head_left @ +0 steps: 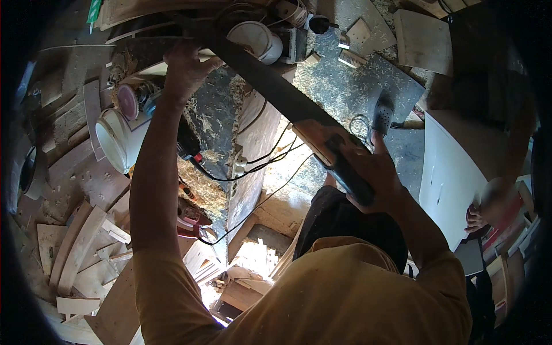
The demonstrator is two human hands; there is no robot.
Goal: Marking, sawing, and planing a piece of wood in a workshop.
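right hand (374, 175): fingers wrapped round saw (275, 92) | left hand (187, 69): thumb out, can't tell grip | shavings (213, 192) littering bench (221, 123) left of saw, floor (339, 86) right

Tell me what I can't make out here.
In the head view:
Saw: its tip is lost in shadow.
Right hand: some fingers hidden behind the handle.
Left hand: blocks sight of what its fingertips touch.
White bucket: part hidden by the left forearm.
Other person's hand: body beyond fades into the dark rim.
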